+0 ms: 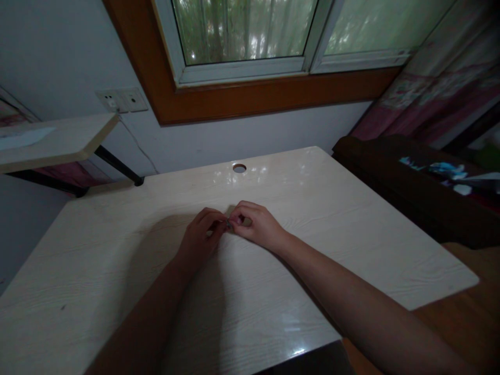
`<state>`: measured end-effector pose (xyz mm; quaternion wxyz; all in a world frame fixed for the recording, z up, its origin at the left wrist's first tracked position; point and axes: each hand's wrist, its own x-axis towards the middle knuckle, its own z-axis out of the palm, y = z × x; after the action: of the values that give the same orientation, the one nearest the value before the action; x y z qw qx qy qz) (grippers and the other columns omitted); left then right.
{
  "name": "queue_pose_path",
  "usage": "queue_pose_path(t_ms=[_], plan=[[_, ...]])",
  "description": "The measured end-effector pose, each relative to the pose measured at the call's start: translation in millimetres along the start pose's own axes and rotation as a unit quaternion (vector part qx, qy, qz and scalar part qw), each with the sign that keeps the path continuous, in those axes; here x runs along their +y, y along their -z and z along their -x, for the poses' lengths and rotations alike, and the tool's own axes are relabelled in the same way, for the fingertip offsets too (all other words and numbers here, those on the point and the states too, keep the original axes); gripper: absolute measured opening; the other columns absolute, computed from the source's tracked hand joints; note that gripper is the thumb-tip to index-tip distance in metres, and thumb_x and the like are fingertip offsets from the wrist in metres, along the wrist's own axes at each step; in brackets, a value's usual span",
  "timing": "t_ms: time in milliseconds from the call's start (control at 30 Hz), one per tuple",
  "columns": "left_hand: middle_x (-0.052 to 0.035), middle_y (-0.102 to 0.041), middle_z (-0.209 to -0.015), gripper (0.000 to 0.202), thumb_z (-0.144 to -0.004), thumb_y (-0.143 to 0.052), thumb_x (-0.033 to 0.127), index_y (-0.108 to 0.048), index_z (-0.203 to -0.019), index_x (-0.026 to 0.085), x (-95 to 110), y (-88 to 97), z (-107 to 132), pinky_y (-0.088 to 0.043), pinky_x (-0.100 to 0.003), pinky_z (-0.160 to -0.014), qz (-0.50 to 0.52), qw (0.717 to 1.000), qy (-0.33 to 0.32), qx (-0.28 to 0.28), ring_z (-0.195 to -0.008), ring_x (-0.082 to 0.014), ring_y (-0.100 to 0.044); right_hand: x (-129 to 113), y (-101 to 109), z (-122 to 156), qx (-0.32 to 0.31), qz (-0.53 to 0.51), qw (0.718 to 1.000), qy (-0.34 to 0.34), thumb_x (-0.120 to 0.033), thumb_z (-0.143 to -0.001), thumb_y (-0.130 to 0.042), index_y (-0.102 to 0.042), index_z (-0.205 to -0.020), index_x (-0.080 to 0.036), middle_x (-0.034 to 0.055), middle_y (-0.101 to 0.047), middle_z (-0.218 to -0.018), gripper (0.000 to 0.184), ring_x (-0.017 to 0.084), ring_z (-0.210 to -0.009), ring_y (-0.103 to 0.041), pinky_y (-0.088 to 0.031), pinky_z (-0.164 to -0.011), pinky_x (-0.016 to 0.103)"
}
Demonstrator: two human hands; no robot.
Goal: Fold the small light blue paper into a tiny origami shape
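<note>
My left hand (203, 232) and my right hand (255, 224) meet over the middle of a pale wood-grain table (312, 208). Thumb and forefinger of each hand are pinched together, and the fingertips of both come together at one spot. Between them is a tiny dark, greyish object (228, 223), mostly covered by the fingers and too small to name. Both hands appear close to the tabletop, and a shadow falls to the left of my left hand.
A round cable hole (239, 168) lies near the table's back edge. On the left stands a raised shelf (58, 143) on black legs. Behind are a wall socket (122, 100) with a cable and a window (246, 31). Dark furniture (390, 177) adjoins the right side.
</note>
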<state>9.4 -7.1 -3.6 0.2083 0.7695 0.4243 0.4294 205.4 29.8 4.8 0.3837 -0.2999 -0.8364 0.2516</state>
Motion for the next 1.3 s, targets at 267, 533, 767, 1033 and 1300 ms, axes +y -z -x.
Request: queue_pose_path(t_ms=[267,533,767,1033,1300], plan=[[-0.0045,-0.060,-0.095,0.007,-0.091,-0.058,0.021,-0.062,-0.096,0.019,-6,0.6,0,-0.058,-0.025,-0.070,0.058,0.997,0.056,0.016,-0.076,-0.0121,-0.066,1,0,0,0.008,0.007,1.000,-0.001,-0.011,-0.079,-0.064,-0.063,-0.082,-0.019,0.0001,-0.058,-0.078,0.008,0.012,-0.071,-0.056,-0.044,-0.068,0.023],[-0.0051,-0.060,-0.095,0.007,-0.089,-0.061,0.023,-0.062,-0.093,0.018,-5,2.7,0,-0.058,-0.025,-0.068,0.110,0.991,0.073,0.018,-0.076,-0.0125,-0.066,0,0,1,0.034,0.004,0.999,-0.008,-0.014,-0.081,-0.064,-0.063,-0.084,-0.019,0.0003,-0.058,-0.078,0.006,0.013,-0.072,-0.056,-0.044,-0.068,0.024],[-0.0065,-0.061,-0.100,0.010,-0.090,-0.061,0.027,-0.063,-0.091,0.017,-3,2.2,-1,-0.058,-0.026,-0.067,0.147,0.986,0.076,0.026,-0.074,-0.0118,-0.065,-4,3,0,0.041,0.025,0.998,0.035,-0.017,-0.085,-0.062,-0.061,-0.086,-0.019,0.0028,-0.060,-0.081,0.003,0.014,-0.074,-0.057,-0.047,-0.070,0.026],[-0.0071,-0.060,-0.102,0.015,-0.089,-0.062,0.029,-0.064,-0.080,0.017,0,6.3,-2,-0.058,-0.026,-0.069,0.133,0.989,0.070,0.004,-0.078,-0.0124,-0.064,-10,6,1,0.020,0.069,0.995,0.075,-0.025,-0.090,-0.059,-0.062,-0.089,-0.019,0.0054,-0.063,-0.085,0.007,0.016,-0.076,-0.059,-0.048,-0.070,0.028],[-0.0025,-0.066,-0.084,0.017,-0.089,-0.064,0.031,-0.055,-0.098,0.019,5,4.5,-1,-0.057,-0.029,-0.071,0.230,0.964,0.132,-0.019,-0.074,-0.0148,-0.069,-7,3,1,0.006,0.092,0.992,0.086,-0.027,-0.090,-0.060,-0.062,-0.094,-0.018,0.0066,-0.064,-0.088,0.009,0.017,-0.079,-0.060,-0.049,-0.071,0.029]])
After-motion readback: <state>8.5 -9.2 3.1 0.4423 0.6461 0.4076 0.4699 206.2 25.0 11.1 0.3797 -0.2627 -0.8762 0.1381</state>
